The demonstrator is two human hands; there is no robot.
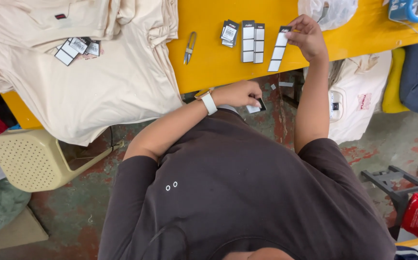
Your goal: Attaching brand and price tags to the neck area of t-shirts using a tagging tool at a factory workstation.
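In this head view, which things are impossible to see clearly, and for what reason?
- Small tag in the left hand: mostly covered by the fingers; its face is hidden.
- Sticker strip in the right hand: its top is behind the fingers, its print too small.
- Plastic bag: cut by the top edge; contents unclear.
- Blue object: cut by the top edge.
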